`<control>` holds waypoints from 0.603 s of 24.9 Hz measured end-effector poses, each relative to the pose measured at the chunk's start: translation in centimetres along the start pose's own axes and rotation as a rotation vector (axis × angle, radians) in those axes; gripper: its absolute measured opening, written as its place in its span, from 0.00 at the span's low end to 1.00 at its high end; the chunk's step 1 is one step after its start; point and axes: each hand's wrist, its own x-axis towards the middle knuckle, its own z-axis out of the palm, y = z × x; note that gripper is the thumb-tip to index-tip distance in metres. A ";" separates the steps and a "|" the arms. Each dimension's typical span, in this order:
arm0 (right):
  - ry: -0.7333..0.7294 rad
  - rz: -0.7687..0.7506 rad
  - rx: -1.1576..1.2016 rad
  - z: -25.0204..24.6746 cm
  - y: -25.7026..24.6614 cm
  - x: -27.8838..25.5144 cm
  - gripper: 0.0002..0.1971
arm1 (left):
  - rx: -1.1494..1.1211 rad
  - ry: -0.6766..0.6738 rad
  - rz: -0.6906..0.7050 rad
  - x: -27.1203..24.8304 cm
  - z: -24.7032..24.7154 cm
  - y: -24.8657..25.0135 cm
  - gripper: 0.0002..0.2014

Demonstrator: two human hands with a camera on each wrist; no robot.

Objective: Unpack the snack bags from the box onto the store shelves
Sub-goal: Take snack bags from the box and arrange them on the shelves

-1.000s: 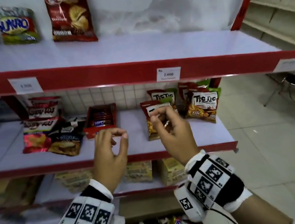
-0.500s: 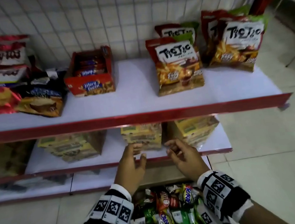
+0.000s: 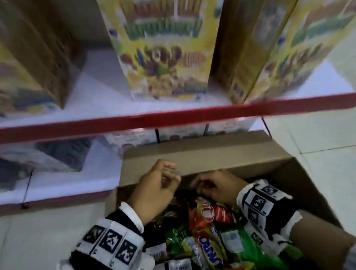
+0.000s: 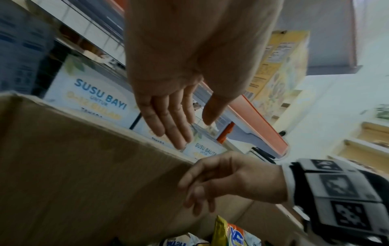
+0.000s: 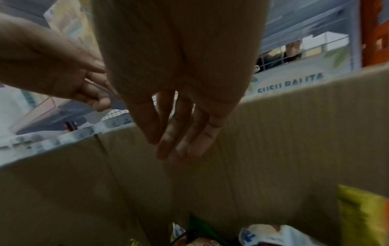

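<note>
The left hand [image 3: 155, 189] hung over the open cardboard box [image 3: 198, 155] with its fingers loose and nearly straight, holding nothing. The right hand [image 3: 217, 188], just beside it toward three o'clock, was relaxed too and empty, fingers pointing down into the box. The snack bags [image 3: 205, 234] lay heaped inside, at six o'clock of both hands, with none taken up. At twelve o'clock the red-edged shelf [image 3: 170, 117] carried tall yellow cereal boxes [image 3: 159, 41], and white milk cartons [image 4: 92, 93] stood on the bottom shelf just behind the box's far wall. Half a second earlier both hands had been up by that shelf's edge; they had since dropped down to the box.
</note>
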 end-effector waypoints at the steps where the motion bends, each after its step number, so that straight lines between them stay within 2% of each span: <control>1: -0.046 -0.019 -0.022 1.1 0.8 1.1 0.14 | 0.031 -0.033 0.011 0.4 0.7 -1.2 0.06; 3: -0.131 -0.072 -0.065 3.6 1.3 3.1 0.14 | 0.085 -0.029 0.052 0.6 1.3 -3.1 0.06; 6: -0.316 -0.174 -0.083 7.1 -0.6 4.7 0.14 | 0.097 0.012 0.079 0.2 0.6 -4.2 0.07; 9: -0.466 -0.235 -0.297 11.2 -2.8 6.0 0.20 | -0.023 0.019 0.019 -0.8 -0.9 -5.0 0.06; 12: -0.442 -0.231 -0.434 13.6 -4.2 5.9 0.24 | -0.043 0.120 0.003 -2.1 -2.7 -4.9 0.06; 15: -0.361 -0.216 -0.321 12.2 -4.9 4.2 0.18 | -0.051 0.265 0.051 -3.7 -3.9 -4.8 0.05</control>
